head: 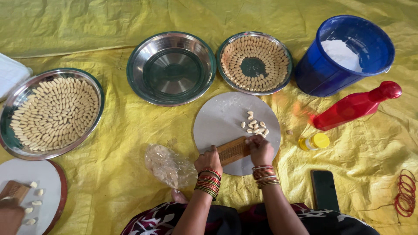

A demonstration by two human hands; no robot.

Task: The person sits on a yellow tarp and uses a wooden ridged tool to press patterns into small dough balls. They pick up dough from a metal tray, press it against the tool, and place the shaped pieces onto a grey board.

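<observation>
A small ridged wooden board [233, 149] lies on a round grey rolling plate [222, 119]. My left hand [208, 159] grips the board's left end. My right hand [260, 149] presses fingers on the board's right end, where a bit of dough may be hidden. Several small shaped dough pieces [255, 125] lie on the plate just beyond my right hand. Both wrists wear stacks of bangles.
Steel plates hold rows of shaped pieces at left [52, 113] and top centre [254, 62]; an empty steel plate [171, 68] sits between. Blue bucket with flour [344, 54], red bottle [355, 106], yellow-capped jar [314, 142], phone [324, 189], red bangles [405, 193], plastic bag [167, 165]. Another person's hand [9, 216] works at bottom left.
</observation>
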